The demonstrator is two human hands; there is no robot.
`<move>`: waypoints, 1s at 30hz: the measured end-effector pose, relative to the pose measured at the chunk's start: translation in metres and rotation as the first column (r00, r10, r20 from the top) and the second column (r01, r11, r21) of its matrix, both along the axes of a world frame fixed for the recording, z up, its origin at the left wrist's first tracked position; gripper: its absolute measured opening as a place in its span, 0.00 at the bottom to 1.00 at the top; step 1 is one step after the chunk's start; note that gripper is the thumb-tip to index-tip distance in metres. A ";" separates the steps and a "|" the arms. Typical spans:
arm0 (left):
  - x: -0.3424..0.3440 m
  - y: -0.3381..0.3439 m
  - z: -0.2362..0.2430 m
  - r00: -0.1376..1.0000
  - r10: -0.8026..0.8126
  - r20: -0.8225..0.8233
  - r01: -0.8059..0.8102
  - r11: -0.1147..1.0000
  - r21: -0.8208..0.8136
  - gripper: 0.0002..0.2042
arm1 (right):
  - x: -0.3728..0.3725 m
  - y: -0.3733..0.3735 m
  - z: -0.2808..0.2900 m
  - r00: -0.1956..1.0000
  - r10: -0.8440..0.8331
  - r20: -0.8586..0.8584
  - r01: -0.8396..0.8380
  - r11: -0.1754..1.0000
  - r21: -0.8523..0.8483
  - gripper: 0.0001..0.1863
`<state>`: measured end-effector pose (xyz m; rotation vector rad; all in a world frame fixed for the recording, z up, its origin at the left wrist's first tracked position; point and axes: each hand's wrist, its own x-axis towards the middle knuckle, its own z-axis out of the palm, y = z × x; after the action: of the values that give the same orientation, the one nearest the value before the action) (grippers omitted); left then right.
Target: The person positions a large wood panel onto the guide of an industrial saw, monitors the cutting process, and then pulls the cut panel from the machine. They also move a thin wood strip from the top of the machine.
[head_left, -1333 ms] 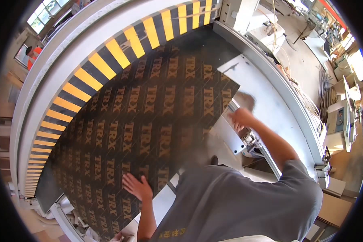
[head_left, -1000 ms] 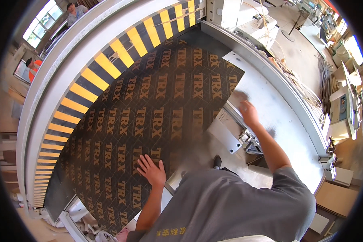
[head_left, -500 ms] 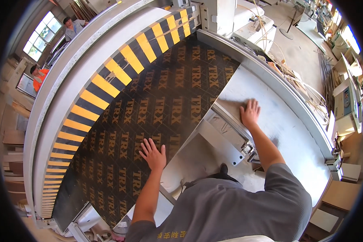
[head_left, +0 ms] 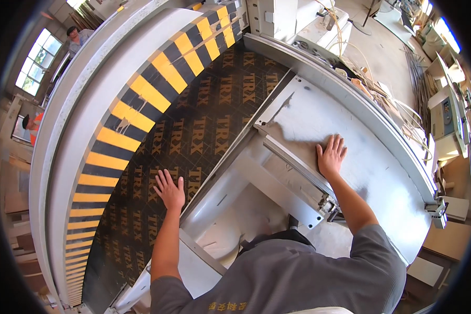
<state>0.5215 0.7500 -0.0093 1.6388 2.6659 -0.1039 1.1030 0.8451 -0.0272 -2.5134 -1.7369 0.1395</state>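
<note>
A large dark brown board with a repeated tan printed pattern lies flat, its far side running under the machine's black-and-yellow striped beam. Palm down on this board, near its right-hand edge, rests my left hand, fingers spread. My right hand lies flat on the bare metal side table, fingers stretched out. A narrow metal rail passes just left of it. Neither hand holds anything. Where the board ends beneath the beam is hidden.
A raised metal fence borders the side table. Below the board's edge is a gap with a metal bracket. Hoses and cables lie beyond the fence. Two people stand past the beam, one in grey, one in orange.
The patterned board has slid left, further under the striped beam, baring more metal table. My left hand moved left along with it. My right hand remains flat on the side table.
</note>
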 end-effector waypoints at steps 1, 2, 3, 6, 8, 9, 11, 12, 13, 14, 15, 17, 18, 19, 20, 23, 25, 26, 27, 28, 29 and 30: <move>-0.011 0.013 -0.001 1.000 0.004 -0.003 -0.004 1.000 0.002 0.38 | -0.002 0.001 -0.001 1.000 -0.018 0.003 0.018 1.000 0.003 0.43; -0.022 0.026 -0.003 1.000 0.008 -0.007 -0.008 1.000 0.005 0.38 | -0.003 0.002 -0.002 1.000 -0.027 0.006 0.027 1.000 0.001 0.43; -0.032 0.040 -0.004 1.000 0.010 -0.017 -0.010 1.000 0.014 0.38 | -0.002 0.003 -0.002 0.999 -0.035 0.019 0.035 0.999 0.002 0.43; -0.070 0.078 -0.010 0.998 0.051 -0.027 -0.051 0.998 0.032 0.39 | -0.007 0.003 -0.002 0.998 -0.057 0.038 0.057 0.998 -0.002 0.44; -0.089 0.103 -0.011 0.995 0.089 -0.054 -0.088 0.996 0.018 0.41 | -0.009 0.005 -0.002 0.997 -0.057 0.051 0.059 0.998 -0.030 0.44; -0.097 0.113 -0.012 0.991 0.114 -0.066 -0.114 0.993 0.010 0.41 | -0.010 0.005 -0.001 0.997 -0.056 0.053 0.058 0.998 -0.040 0.43; -0.107 0.134 -0.011 0.988 0.142 -0.063 -0.140 0.990 0.027 0.42 | -0.011 0.005 -0.003 0.996 -0.059 0.070 0.062 0.998 -0.034 0.43; -0.109 0.142 -0.012 0.988 0.138 -0.064 -0.137 0.990 0.024 0.42 | -0.012 0.007 -0.004 0.995 -0.053 0.082 0.055 0.998 -0.026 0.43; -0.105 0.150 -0.012 0.996 0.060 -0.066 -0.060 0.998 0.014 0.43 | -0.012 0.006 -0.003 0.995 -0.045 0.087 0.047 0.999 -0.026 0.43; -0.092 0.160 -0.010 0.998 -0.020 -0.064 0.021 1.000 0.006 0.43 | -0.009 0.005 -0.002 0.994 -0.055 0.095 0.058 0.998 -0.032 0.43; -0.074 0.166 -0.011 0.990 -0.139 -0.037 0.139 0.990 -0.003 0.45 | -0.007 0.004 -0.002 0.994 -0.049 0.102 0.053 0.998 -0.031 0.43; -0.045 0.172 -0.008 0.956 -0.284 -0.075 0.285 0.959 -0.004 0.44 | -0.007 0.004 -0.003 0.993 -0.044 0.109 0.048 0.998 -0.035 0.43; -0.037 0.177 -0.005 0.949 -0.305 -0.074 0.306 0.952 0.003 0.43 | -0.005 0.004 -0.004 0.992 -0.044 0.115 0.047 0.998 -0.031 0.43; -0.040 0.179 -0.005 0.951 -0.300 -0.073 0.300 0.954 -0.003 0.43 | -0.006 0.005 -0.005 0.993 -0.033 0.115 0.036 0.999 -0.024 0.42; -0.044 0.181 -0.006 0.949 -0.305 -0.083 0.307 0.952 0.009 0.44 | -0.006 0.006 -0.007 0.993 -0.027 0.115 0.031 0.999 -0.031 0.42; -0.055 0.189 -0.009 0.944 -0.317 -0.096 0.321 0.947 0.025 0.44 | -0.009 0.006 -0.010 0.993 -0.027 0.117 0.031 0.999 -0.028 0.42; -0.063 0.198 -0.013 0.933 -0.343 -0.110 0.352 0.933 0.071 0.43 | -0.008 0.007 -0.008 0.990 -0.026 0.141 0.029 0.999 -0.017 0.42; -0.069 0.202 -0.014 0.933 -0.343 -0.110 0.351 0.934 0.067 0.43 | -0.008 0.007 -0.009 0.990 -0.024 0.140 0.027 0.999 -0.020 0.42; -0.076 0.206 -0.014 0.935 -0.341 -0.098 0.348 0.935 0.068 0.43 | -0.008 0.006 -0.010 0.990 -0.021 0.138 0.024 1.000 -0.020 0.42; -0.081 0.211 -0.014 0.936 -0.340 -0.086 0.347 0.935 0.072 0.43 | -0.007 0.007 -0.012 0.990 -0.019 0.139 0.022 1.000 -0.018 0.42; -0.087 0.216 -0.013 0.937 -0.337 -0.089 0.343 0.937 0.068 0.42 | -0.006 0.007 -0.014 0.990 -0.021 0.139 0.024 1.000 -0.018 0.42; -0.092 0.220 -0.012 0.937 -0.338 -0.087 0.344 0.936 0.071 0.42 | -0.005 0.007 -0.016 0.989 -0.018 0.146 0.021 1.000 -0.019 0.42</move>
<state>0.4296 0.9700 -0.0213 2.1520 2.4345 -0.0542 1.0982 0.8520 -0.0432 -2.6153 -1.7690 -0.0288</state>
